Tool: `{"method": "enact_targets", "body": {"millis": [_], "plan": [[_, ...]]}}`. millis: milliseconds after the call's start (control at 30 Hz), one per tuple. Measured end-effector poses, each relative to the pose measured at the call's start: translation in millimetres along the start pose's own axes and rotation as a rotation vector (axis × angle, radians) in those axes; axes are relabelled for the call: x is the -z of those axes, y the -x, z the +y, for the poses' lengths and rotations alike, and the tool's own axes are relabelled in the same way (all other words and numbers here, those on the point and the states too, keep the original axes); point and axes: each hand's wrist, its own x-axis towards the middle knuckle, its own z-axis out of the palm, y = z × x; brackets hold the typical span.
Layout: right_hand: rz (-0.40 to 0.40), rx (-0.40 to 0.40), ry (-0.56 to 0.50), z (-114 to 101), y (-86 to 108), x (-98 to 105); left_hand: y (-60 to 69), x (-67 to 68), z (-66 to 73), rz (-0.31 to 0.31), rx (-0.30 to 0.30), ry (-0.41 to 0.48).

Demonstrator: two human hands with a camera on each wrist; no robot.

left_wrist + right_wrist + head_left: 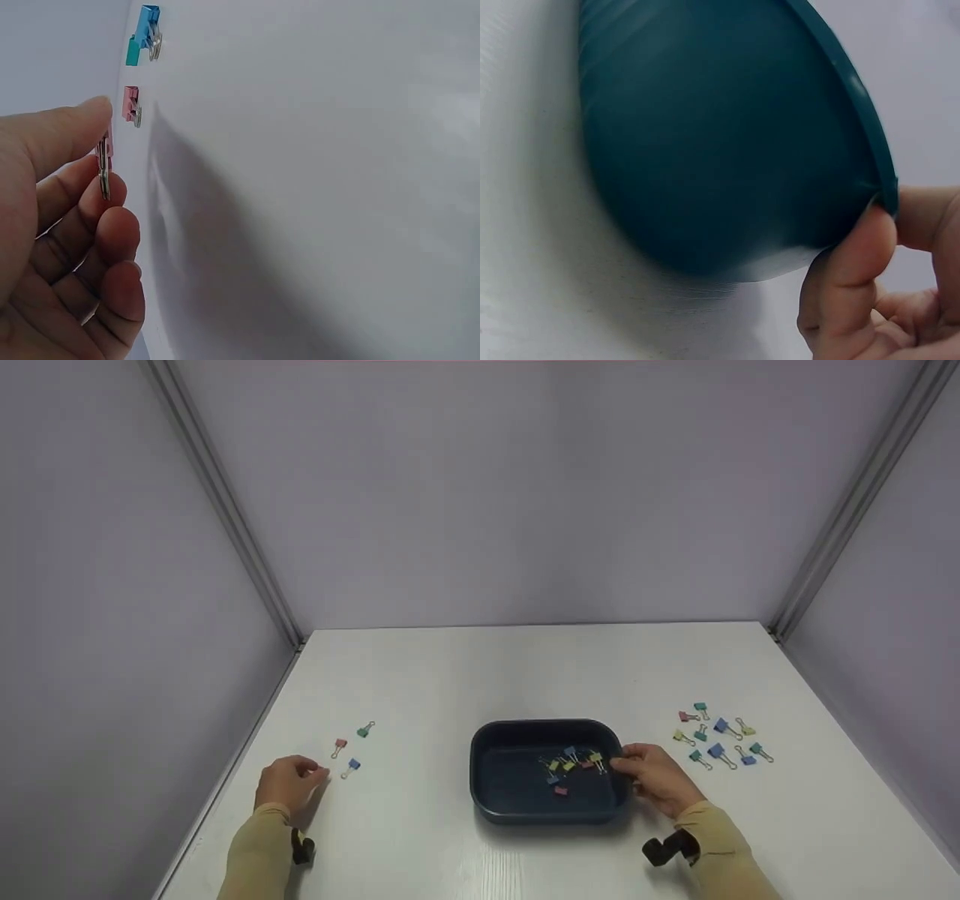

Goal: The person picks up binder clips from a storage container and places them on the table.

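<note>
My left hand [289, 782] pinches a pink binder clip [104, 161] between thumb and forefinger, just above the table's left part. Near it lie a pink binder clip [340, 746], a blue one [351, 767] and a green one [365, 730]. At the centre stands a dark blue tray [510, 816], with several small coloured binder clips [568, 765] loose on the right half of its floor. My right hand [660, 780] grips the tray's right rim, thumb on the inner side and fingers outside. In the right wrist view the tray's outer wall [727, 135] fills most of the picture.
Right of the tray, several binder clips in blue, green, yellow and pink, among them a blue clip [718, 751], lie scattered on the white table [420, 675]. Grey panels [480, 510] enclose the table at the back and both sides.
</note>
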Motion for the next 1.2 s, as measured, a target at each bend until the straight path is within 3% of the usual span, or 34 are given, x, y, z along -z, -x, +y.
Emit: {"method": "enact_targets", "body": {"millis": [300, 500, 667, 967, 1067, 1200], "plan": [[0.003, -0.001, 0.011, 9, -4.6, -1, -6.8, -6.9, -6.3, 0.014, 0.045, 0.015], [-0.003, -0.010, 0.013, 8, -4.4, 0, -4.1, -1.9, 8.1, 0.048, 0.028, 0.034], [-0.004, -0.004, 0.014, 7, -5.3, 2, -3.8, -2.1, 38.0, 0.093, -0.077, 0.082], [-0.025, 0.018, -0.016, 5, -3.6, 0, -2.3, -16.0, 103.8, 0.161, -0.375, 0.119], [-0.017, 0.015, -0.019, 5, -3.5, 0, -0.5, -23.6, 125.5, 0.154, -0.435, 0.146], [-0.012, 0.015, -0.017, 5, -3.6, 0, 2.4, -32.9, 151.3, 0.120, -0.471, 0.171]]}}
